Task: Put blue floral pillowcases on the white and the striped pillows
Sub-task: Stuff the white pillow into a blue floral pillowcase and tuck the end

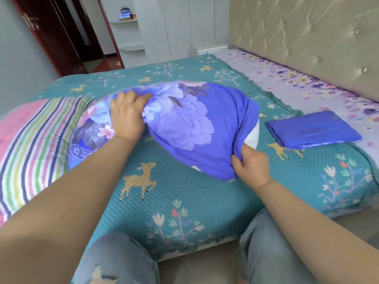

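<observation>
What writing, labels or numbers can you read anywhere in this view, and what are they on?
Nothing here reads clearly.
Teal bedspread: small pale letters near the far edge of the blue floral pillowcase, partly hidden and too blurred to read.
Dark door: a pale mark, too blurred to tell whether it is writing.
Items on the white shelf: too small and blurred to read.
Folded blue pillowcase: no text visible.

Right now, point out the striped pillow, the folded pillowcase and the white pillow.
striped pillow (pixel 30 140), head view, its striped top.
folded pillowcase (pixel 313 130), head view, middle of its top.
white pillow (pixel 251 137), head view, bare exposed corner.
</observation>
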Demonstrator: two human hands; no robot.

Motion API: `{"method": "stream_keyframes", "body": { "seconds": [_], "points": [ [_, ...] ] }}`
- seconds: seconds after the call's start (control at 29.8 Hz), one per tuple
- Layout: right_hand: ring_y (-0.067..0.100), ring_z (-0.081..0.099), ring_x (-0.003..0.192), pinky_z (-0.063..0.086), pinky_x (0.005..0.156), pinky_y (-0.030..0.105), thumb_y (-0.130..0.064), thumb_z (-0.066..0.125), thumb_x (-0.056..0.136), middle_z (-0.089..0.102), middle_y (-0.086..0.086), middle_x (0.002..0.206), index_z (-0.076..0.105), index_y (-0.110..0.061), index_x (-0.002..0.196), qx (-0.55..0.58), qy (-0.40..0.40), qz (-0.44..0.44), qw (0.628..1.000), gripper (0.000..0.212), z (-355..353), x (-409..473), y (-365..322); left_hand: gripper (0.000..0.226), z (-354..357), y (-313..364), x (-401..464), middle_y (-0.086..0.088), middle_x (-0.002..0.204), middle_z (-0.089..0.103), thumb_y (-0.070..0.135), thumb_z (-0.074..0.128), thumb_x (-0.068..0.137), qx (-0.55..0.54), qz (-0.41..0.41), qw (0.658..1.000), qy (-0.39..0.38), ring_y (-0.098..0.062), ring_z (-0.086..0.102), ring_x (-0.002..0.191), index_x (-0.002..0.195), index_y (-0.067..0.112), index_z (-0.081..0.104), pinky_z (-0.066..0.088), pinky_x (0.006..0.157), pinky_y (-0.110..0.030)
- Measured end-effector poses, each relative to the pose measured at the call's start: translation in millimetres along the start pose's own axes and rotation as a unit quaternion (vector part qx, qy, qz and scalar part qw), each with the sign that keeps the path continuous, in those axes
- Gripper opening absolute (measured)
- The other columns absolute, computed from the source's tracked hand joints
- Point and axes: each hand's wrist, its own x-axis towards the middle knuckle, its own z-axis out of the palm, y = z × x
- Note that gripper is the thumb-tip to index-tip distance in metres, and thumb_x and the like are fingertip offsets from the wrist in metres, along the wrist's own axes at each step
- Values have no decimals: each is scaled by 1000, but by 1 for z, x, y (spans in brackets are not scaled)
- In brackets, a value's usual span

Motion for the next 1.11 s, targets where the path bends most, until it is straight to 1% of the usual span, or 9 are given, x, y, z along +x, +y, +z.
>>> {"method": "stream_keyframes", "body": {
  "seconds": [0.1,0.27,0.4,0.47,0.57,0.67,0.77,0.9,1.11],
  "points": [
    [31,55,45,32,42,34,-27,53,76,54,14,51,48,-8,62,15,-9,-38,999,24,-5,-7,-53,45,-5,-16,33,-11,112,54,20,55,86,-9,-77,997,22,-33,49,102,130,32,52,33,85,-40],
    [30,60,93,40,69,35,-52,45,92,65,10,96,53,-17,85,21,-364,-67,929,37,0,4,-124,56,16,-44,13,-17,138,44,21,44,82,-113,-236,950,-173,-38,43,124,139,22,44,33,103,-47],
    [25,64,77,47,61,32,-50,43,87,66,2,77,61,-20,78,57,-138,-101,984,36,19,11,-115,70,35,-24,-62,-19,135,51,47,49,82,-292,-152,867,-374,-29,50,123,133,0,50,37,106,-42],
    [22,54,110,45,90,37,-52,53,81,61,-1,113,62,-24,108,-1,-197,-111,974,40,35,14,-89,73,32,-6,-96,-18,150,32,43,51,88,-294,-118,838,-444,-28,31,139,145,1,31,20,117,-37],
    [23,28,137,15,114,43,-57,52,76,33,-1,146,40,-31,138,-48,-270,-108,956,69,54,12,-58,97,20,18,-132,-6,158,12,67,49,78,-251,-131,869,-406,-19,13,145,151,14,13,10,118,-30],
    [27,43,126,36,100,38,-40,56,79,41,5,141,45,-23,136,4,-115,-56,992,61,59,18,-49,111,4,39,-146,-3,156,18,82,39,59,-197,-86,914,-344,-21,19,142,150,24,16,21,116,-39],
    [36,48,115,49,86,44,-17,61,75,36,11,145,38,-23,142,-24,-82,4,996,71,62,32,-47,70,5,44,-146,-7,134,51,51,45,73,-157,-53,958,-235,-30,50,119,136,20,48,44,97,-42],
    [35,51,99,53,72,43,-18,66,70,47,8,138,46,-24,137,-92,-53,-19,994,70,69,35,-41,49,-3,53,-127,-9,103,67,8,46,66,-237,-136,954,-120,-30,62,93,109,9,68,43,83,-29],
    [33,50,106,54,73,43,-29,45,78,46,5,137,32,-30,143,-68,-70,-16,995,67,77,24,-43,30,-4,97,-146,-2,78,60,15,38,63,-241,-12,959,-152,-22,59,75,82,16,62,46,56,-32]
  ]
}}
